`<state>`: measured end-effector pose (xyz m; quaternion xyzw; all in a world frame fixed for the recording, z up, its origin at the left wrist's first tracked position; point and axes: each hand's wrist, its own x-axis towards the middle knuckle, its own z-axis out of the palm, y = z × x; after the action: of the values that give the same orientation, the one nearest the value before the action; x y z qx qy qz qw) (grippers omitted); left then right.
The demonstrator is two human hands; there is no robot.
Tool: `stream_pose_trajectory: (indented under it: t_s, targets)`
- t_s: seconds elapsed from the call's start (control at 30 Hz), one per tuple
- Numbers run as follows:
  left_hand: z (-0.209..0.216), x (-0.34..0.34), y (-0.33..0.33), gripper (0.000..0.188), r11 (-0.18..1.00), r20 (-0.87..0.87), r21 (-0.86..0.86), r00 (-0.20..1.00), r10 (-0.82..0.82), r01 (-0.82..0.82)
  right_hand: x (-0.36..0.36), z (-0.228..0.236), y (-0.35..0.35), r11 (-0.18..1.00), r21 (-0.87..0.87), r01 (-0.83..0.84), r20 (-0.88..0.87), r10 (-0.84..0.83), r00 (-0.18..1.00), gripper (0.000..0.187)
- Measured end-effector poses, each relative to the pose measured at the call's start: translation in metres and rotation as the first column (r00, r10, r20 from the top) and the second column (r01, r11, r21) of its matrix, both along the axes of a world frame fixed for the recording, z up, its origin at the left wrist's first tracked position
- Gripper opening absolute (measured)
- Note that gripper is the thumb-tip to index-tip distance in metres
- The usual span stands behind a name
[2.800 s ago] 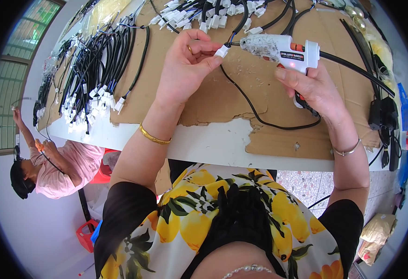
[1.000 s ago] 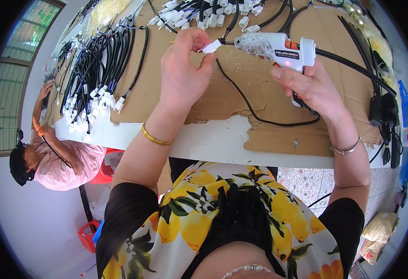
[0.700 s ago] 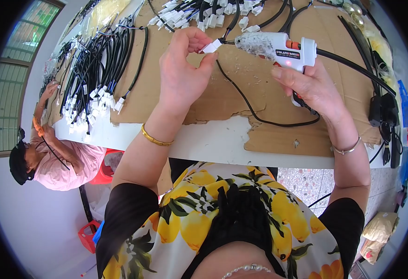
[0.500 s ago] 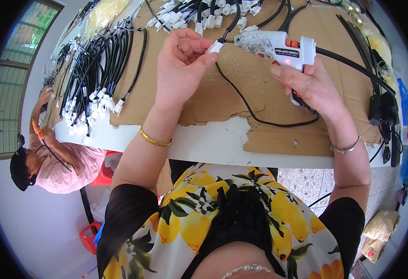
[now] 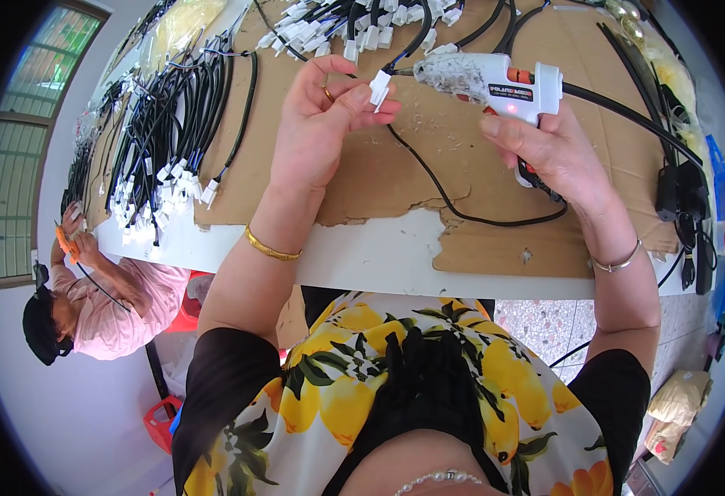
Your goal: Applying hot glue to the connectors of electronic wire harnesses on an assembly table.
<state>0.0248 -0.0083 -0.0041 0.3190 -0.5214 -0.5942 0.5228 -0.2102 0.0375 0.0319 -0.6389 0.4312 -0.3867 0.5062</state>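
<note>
Between the thumb and fingers of my left hand (image 5: 317, 116) is a white plug connector (image 5: 380, 89), joined to a black cable (image 5: 413, 43) that runs away toward the far side. My right hand (image 5: 554, 153) is wrapped round the handle of a white hot glue gun (image 5: 495, 83). The gun points left, and its dark nozzle is close beside the wires at the back of the connector; whether it touches them I cannot tell. A small red light glows on the gun's body. Its thin black power cord (image 5: 461, 213) loops across the cardboard below my hands.
Brown cardboard (image 5: 362, 182) covers much of the white table (image 5: 362, 256). Bundled black cables with white connectors (image 5: 184, 116) lie at left, more connectors (image 5: 304, 25) at the far side. Black power adapters (image 5: 681, 194) sit at right. A co-worker in pink (image 5: 135, 310) holds an orange tool (image 5: 66, 244).
My left fingers have turned the connector so it hangs more downward and shows more of its face. The glue gun has hardly moved. At left, the co-worker has shifted slightly lower.
</note>
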Motion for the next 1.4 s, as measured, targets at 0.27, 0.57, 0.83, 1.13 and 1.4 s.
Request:
stream_pose_trajectory:
  t_s: [0.27,0.57,0.83,1.13,1.4]
  targets:
    - [-0.007,0.008,-0.004,0.018,0.988,-0.073,0.088,0.990,-0.125,0.131,-0.001,-0.002,-0.001,1.000,0.017,0.021,-0.003,-0.021,1.000,0.021]
    - [-0.009,0.008,-0.004,0.022,0.961,-0.199,0.123,0.954,-0.222,0.249,-0.004,-0.004,-0.003,0.999,0.029,-0.015,0.035,0.014,0.999,0.024]
    - [-0.013,0.011,-0.006,0.023,0.946,-0.244,0.133,0.935,-0.259,0.296,-0.002,0.002,0.000,0.999,0.040,-0.013,0.040,0.011,0.999,0.034]
    - [-0.015,0.012,-0.008,0.023,0.932,-0.276,0.128,0.915,-0.294,0.339,0.000,0.001,-0.001,0.999,0.028,-0.028,0.066,0.026,0.997,0.034]
    - [-0.014,0.011,-0.007,0.022,0.930,-0.280,0.124,0.912,-0.301,0.345,-0.002,0.001,-0.002,0.999,0.041,-0.030,0.069,0.027,0.997,0.024]
